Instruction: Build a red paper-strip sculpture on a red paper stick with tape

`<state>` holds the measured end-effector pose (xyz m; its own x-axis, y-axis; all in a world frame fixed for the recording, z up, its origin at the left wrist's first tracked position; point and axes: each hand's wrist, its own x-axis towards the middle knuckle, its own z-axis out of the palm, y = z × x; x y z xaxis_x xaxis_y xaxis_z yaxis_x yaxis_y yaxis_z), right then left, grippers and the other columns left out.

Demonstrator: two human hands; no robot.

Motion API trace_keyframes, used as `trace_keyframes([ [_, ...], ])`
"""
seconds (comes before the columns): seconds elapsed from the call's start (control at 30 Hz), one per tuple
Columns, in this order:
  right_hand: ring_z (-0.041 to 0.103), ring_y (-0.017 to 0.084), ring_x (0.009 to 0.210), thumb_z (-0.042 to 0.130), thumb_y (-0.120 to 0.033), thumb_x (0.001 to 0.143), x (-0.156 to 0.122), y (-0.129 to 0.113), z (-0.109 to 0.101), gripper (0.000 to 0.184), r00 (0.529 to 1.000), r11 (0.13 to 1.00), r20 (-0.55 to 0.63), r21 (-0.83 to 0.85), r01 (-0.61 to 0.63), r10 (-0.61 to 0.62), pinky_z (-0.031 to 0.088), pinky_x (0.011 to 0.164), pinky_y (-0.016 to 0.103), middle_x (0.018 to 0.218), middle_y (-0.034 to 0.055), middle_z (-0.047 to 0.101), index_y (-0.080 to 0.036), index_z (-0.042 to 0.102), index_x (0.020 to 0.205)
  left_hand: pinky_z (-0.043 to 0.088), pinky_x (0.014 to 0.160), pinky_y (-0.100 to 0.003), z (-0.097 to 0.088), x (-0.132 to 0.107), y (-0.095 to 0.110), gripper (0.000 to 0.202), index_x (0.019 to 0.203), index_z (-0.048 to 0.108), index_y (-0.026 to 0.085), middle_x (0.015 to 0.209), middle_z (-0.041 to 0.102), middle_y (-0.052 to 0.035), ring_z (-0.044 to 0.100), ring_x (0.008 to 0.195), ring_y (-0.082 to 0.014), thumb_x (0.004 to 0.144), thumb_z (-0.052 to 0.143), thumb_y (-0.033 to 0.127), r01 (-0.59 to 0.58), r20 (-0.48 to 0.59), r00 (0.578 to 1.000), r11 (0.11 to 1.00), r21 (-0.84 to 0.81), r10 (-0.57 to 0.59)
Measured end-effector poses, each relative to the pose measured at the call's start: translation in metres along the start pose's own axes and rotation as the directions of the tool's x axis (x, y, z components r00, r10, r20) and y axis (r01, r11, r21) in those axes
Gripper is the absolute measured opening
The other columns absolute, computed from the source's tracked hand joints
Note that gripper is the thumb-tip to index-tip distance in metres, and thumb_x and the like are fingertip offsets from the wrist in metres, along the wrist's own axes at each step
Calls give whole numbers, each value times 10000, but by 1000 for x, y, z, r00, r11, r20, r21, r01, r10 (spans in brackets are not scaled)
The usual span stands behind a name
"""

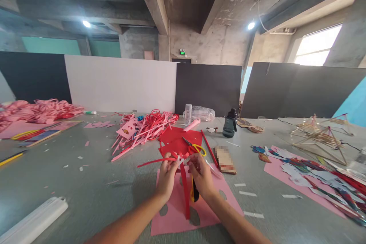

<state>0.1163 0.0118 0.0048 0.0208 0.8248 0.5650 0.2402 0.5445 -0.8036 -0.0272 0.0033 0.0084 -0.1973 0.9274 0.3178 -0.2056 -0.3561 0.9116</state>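
Observation:
My left hand (166,177) pinches a bundle of red strips (185,194) near a small white piece (179,160). One strip reaches out to the left, and another hangs down over the pink sheet (160,225), which has several cut-out holes. Close by on the right, my right hand (202,173) has its thumb and fingers pressed together beside the strips; what they hold is too small to make out. Just beyond my hands lie scissors (199,149) with yellow handles, on red sheets (180,137). A black and yellow tool (195,192) is partly hidden below my right hand.
Behind my hands lies a heap of pink and red strips (148,129). A brown block (225,159), a dark water bottle (229,124) and a spray can (188,114) stand or lie farther right. Bamboo frames (317,137) are at far right, a white roll (36,219) at near left.

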Motion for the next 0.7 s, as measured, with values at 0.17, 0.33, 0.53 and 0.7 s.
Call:
trace_keyframes([
  [0.17,661,195,735,571,-309,914,0,4,3,91,993,979,53,173,-112,104,548,650,306,857,26,697,-254,582,986,501,810,-290,-4,2,0,240,951,625,219,889,666,-5,636,842,-182,890,667,447,-44,47,998,998,34,42],
  [0.33,641,175,662,632,-349,864,2,4,4,195,970,918,86,315,-241,225,540,584,289,861,33,700,-242,541,999,504,855,-302,-1,-3,-2,268,1014,629,215,1000,700,-36,654,935,-198,872,700,430,-35,91,995,999,-15,36],
  [0.53,596,150,620,647,-358,828,4,3,3,241,973,912,71,338,-231,221,483,518,249,832,17,674,-240,516,992,504,809,-292,-1,-2,3,238,964,641,216,942,704,-18,662,867,-191,836,717,401,-8,76,997,1000,30,6],
  [0.7,553,134,582,631,-303,805,4,1,6,210,983,931,31,316,-183,182,470,522,256,800,-9,619,-227,539,978,488,753,-268,-3,1,-5,263,996,644,200,913,698,-15,643,828,-173,826,747,372,-4,76,997,995,101,-4],
])
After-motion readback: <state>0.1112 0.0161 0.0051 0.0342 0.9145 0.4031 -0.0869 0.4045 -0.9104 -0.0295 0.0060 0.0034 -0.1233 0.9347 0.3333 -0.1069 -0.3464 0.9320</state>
